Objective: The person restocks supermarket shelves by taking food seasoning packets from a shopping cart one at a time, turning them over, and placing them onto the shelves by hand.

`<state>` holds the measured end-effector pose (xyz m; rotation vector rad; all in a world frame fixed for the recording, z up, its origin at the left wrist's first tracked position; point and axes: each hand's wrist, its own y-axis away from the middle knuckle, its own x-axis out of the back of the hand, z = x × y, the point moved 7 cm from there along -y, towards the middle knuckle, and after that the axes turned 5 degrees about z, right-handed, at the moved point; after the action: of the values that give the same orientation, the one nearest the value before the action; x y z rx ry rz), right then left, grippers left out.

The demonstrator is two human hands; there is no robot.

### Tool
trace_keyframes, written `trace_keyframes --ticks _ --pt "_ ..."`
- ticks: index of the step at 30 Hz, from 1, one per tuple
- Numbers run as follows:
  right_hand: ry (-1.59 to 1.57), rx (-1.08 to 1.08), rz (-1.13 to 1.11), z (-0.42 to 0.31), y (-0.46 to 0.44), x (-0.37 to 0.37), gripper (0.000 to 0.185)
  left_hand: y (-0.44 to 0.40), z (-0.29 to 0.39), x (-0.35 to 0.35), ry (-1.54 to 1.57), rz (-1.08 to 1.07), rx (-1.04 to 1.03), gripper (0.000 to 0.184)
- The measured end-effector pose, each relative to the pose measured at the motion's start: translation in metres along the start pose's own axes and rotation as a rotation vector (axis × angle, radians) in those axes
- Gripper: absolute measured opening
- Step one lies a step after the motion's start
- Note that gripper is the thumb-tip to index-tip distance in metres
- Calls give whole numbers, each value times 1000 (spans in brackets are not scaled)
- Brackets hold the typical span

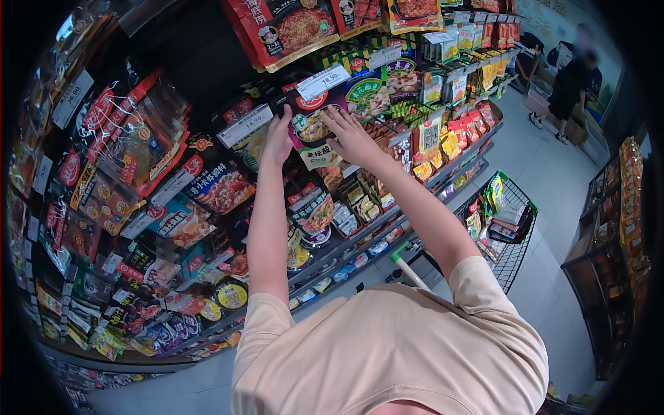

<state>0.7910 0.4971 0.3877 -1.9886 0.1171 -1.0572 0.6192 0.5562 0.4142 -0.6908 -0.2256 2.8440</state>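
Observation:
A purple seasoning packet (309,124) with a food picture hangs on the shelf rack in front of me, under a price tag reading 16.90 (324,81). My left hand (278,140) is at the packet's left edge, thumb pointing up; its fingers are partly hidden, and it seems to grip that edge. Across the packet's right side lies my right hand (354,140), fingers stretched out flat on the front. Just right of it hangs a green packet (366,95). Another price tag, 14.90 (245,126), sits left of my left hand.
Packed shelves of hanging pouches (218,183) run along the left and front. A wire shopping cart (515,238) with several packets inside stands at my right. People (570,86) are in the aisle at the back right. Another shelf (605,256) lines the right.

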Motion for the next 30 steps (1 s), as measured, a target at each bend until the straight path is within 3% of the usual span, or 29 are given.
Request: trace_keyframes --ticks 7,10,17,30 --pt "19 -36 -34 8 7 -10 75 17 -18 3 -125 162 -103 47" --pt "12 -30 -42 9 9 -15 76 34 -26 -5 -627 115 -249 47" --pt "-83 -87 -122 1 15 -30 82 59 -40 -20 -932 193 -451 53" --pt "-89 -83 -160 2 23 -47 76 30 -63 52 -1022 363 -193 43"
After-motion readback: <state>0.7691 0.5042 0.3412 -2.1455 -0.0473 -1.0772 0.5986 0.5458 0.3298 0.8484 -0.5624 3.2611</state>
